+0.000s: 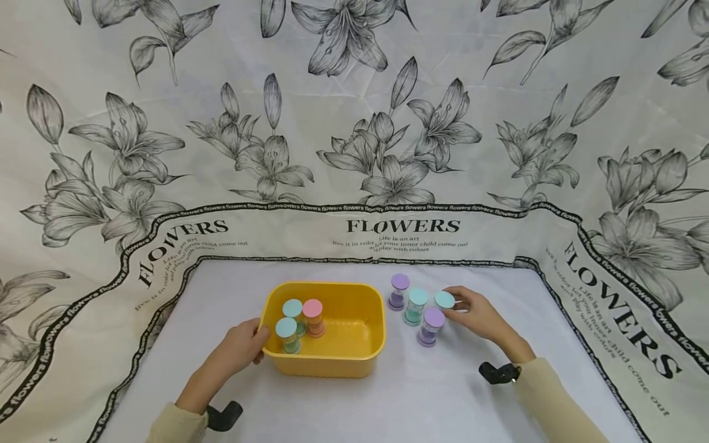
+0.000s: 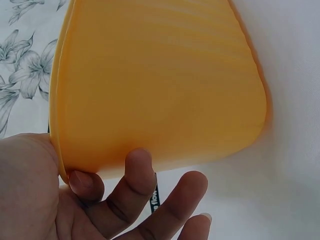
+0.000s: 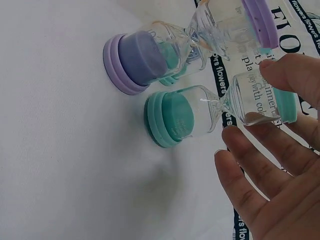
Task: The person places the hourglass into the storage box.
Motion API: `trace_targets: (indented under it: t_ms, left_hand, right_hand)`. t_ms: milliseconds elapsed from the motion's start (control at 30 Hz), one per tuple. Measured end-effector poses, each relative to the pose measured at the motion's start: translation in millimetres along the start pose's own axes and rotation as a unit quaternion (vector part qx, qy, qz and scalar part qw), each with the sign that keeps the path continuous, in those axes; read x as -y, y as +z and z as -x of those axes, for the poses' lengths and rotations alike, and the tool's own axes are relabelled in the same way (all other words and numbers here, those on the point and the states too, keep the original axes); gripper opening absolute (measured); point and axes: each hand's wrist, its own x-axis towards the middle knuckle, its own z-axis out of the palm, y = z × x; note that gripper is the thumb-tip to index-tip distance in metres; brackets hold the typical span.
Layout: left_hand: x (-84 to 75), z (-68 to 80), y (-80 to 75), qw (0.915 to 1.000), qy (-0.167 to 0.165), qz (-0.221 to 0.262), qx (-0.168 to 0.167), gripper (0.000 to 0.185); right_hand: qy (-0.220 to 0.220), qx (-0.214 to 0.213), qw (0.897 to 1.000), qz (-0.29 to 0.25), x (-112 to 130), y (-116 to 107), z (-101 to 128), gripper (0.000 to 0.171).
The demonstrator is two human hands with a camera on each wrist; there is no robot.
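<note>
A yellow plastic tub [image 1: 354,354] stands in the middle of the white cloth. Inside it are two teal-capped sand timers [image 1: 288,335] and a pink-capped one [image 1: 313,317]. My left hand [image 1: 259,339] grips the tub's left rim; in the left wrist view its fingers [image 2: 142,172] curl against the tub's outer wall [image 2: 160,85]. Right of the tub stand two purple timers [image 1: 431,326] and two teal ones. My right hand [image 1: 453,306] pinches the upper end of the rightmost teal timer [image 3: 200,112], which stands next to a purple timer [image 3: 145,57].
The white table area [image 1: 432,394] is ringed by floral "FLOWERS" cloth [image 1: 354,123] that rises at the back and both sides. Another purple timer [image 1: 399,291] and a teal one [image 1: 415,306] stand close to the held one.
</note>
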Motion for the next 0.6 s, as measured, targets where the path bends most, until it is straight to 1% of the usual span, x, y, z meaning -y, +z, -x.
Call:
trace_targets:
  t_ms: [167, 300, 433, 600]
  left_hand:
    - [1.1, -0.1, -0.6, 1.0, -0.003, 0.004, 0.005, 0.025]
    - [1.8, -0.9, -0.7, 0.9999, -0.007, 0.003, 0.009, 0.026]
    - [1.8, -1.7, -1.2, 1.0, -0.004, 0.0, 0.009, 0.025]
    - [2.3, -3.0, -1.5, 1.0, 0.003, -0.005, 0.006, 0.026]
  right_hand:
    - [0.019, -0.014, 1.0, -0.003, 3.6, -8.4, 1.8, 0.057]
    - [0.02, -0.02, 1.0, -0.003, 11.0, -19.5, 2.7, 0.058]
    - [0.014, -0.032, 0.999, 0.002, 26.0, -32.4, 3.7, 0.061]
    - [-0.007, -0.053, 0.999, 0.004, 49.9, -44.8, -1.3, 0.065]
